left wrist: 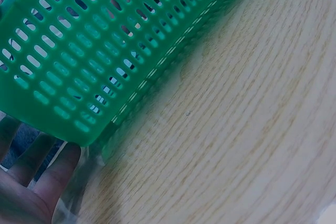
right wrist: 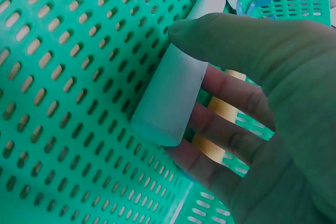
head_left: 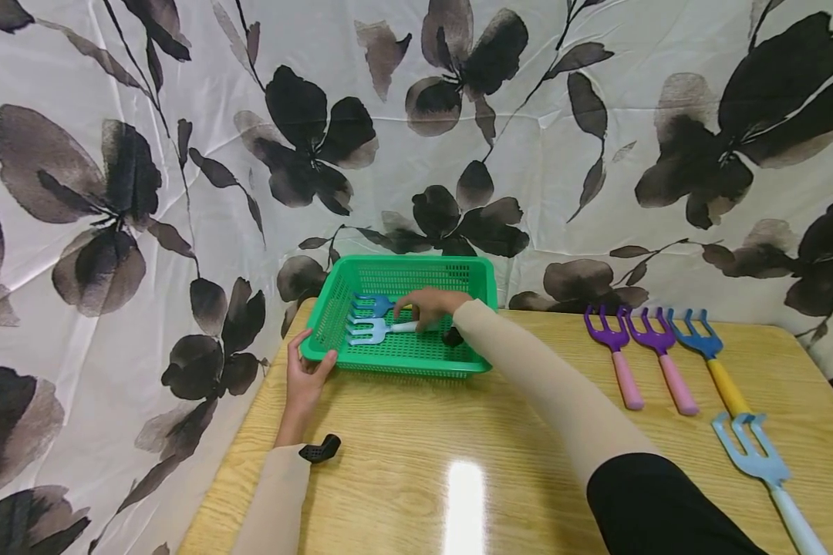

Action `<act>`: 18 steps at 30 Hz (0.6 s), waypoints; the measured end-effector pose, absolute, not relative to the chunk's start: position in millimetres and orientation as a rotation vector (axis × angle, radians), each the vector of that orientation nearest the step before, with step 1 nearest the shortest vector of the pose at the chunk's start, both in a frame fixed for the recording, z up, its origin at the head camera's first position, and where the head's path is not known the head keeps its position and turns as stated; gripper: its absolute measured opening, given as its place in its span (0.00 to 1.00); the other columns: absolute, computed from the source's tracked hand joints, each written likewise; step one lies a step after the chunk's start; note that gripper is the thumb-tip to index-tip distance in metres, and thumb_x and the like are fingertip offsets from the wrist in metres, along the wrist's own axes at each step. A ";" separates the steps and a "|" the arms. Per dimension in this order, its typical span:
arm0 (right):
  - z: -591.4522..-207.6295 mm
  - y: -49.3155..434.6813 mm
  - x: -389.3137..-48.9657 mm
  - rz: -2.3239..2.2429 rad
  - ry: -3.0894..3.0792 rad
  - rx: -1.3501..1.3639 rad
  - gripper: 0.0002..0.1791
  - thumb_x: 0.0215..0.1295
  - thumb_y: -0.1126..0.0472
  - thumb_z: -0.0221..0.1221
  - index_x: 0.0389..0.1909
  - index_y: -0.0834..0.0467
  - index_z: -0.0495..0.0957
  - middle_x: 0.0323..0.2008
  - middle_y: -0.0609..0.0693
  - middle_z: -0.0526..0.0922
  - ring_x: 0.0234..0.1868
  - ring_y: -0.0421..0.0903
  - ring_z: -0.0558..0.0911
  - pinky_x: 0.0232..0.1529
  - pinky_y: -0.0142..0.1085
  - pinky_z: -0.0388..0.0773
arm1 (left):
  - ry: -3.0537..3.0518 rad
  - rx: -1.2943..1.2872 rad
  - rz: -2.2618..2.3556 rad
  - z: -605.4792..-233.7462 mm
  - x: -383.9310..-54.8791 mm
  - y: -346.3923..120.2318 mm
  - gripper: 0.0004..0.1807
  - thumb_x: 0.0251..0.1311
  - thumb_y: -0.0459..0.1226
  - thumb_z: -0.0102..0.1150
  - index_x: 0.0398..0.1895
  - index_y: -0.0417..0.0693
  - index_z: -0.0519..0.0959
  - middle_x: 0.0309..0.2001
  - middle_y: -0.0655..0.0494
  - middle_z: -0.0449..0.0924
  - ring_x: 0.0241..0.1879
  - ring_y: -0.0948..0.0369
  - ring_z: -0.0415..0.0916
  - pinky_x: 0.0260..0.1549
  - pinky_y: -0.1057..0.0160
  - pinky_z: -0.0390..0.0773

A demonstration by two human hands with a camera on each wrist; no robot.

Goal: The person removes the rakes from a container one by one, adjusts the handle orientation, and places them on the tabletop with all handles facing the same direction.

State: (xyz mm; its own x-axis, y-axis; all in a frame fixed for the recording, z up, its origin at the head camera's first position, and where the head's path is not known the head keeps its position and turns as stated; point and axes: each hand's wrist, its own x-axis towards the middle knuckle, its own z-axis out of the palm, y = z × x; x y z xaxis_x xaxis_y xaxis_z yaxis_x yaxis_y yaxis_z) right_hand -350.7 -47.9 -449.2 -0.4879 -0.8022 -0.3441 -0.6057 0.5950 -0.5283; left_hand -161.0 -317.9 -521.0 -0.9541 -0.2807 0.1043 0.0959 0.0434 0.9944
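Observation:
A green plastic basket [head_left: 396,360] with slotted walls stands at the back of the table. My left hand [head_left: 307,378] holds its front left corner, thumb along the front and fingers at the left side. Inside lies a light blue hand fork [head_left: 369,331] with a pale handle [right wrist: 170,95]. My right hand [head_left: 430,304] reaches into the basket and grips that handle between thumb and fingers. Behind it lies a darker blue hand fork [head_left: 375,305] with a yellow handle [right wrist: 223,108], partly hidden by the right hand.
On the table's right lie two purple hand forks [head_left: 607,337] with pink handles, a blue fork [head_left: 697,339] with a yellow handle and a light blue fork [head_left: 760,459]. A floral cloth [head_left: 576,154] hangs behind the wooden table [head_left: 389,462].

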 end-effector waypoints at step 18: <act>-462.0 -54.1 -353.2 -0.459 2.233 -1.094 0.25 0.67 0.66 0.68 0.63 0.45 0.80 0.60 0.57 0.78 0.56 0.51 0.80 0.47 0.42 0.81 | -2.054 0.179 -1.998 -523.1 -161.7 -319.4 0.39 0.70 0.33 0.64 0.78 0.54 0.55 0.69 0.35 0.67 0.66 0.47 0.69 0.48 0.74 0.77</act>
State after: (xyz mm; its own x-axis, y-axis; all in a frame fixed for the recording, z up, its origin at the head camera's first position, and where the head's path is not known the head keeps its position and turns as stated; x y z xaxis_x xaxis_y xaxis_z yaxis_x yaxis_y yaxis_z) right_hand -353.2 -54.1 -462.0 -0.4773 -0.7991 -0.3655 -0.5902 0.5997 -0.5403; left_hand -161.7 -319.4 -523.1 -0.9559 -0.2736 0.1065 0.0989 0.0414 0.9942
